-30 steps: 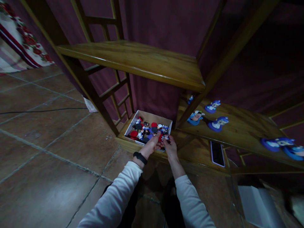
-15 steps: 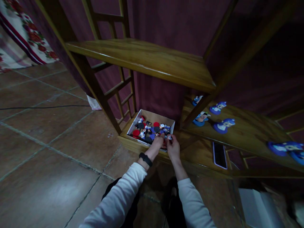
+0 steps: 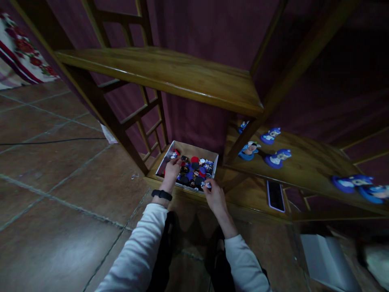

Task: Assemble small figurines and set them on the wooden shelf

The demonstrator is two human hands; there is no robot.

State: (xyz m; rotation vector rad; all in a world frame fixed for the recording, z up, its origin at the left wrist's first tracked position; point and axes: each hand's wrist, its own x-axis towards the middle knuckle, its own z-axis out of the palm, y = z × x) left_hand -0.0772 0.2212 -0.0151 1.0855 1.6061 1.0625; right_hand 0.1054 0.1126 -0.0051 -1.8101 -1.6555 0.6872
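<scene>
A shallow white cardboard box (image 3: 216, 165) holds several small figurines with red, black and purple round bases, jumbled together. Over the box's left part is my left hand (image 3: 172, 169), its fingers bent together and lowered among the figurines; what they pinch, if anything, is hidden. At the front right corner, my right hand (image 3: 215, 195) grips a small white-and-dark figurine (image 3: 207, 185) between thumb and fingers.
The box stands on the low board of a wooden shelf unit (image 3: 164, 75). To the right lie a phone (image 3: 275, 196) and, on a higher shelf, several blue figurines (image 3: 277, 158). A grey-white box (image 3: 328, 259) is on the tiled floor.
My left hand has moved away from my right hand, leftward across the box. My right hand remains at the front right corner with the figurine. The view has shifted slightly.
</scene>
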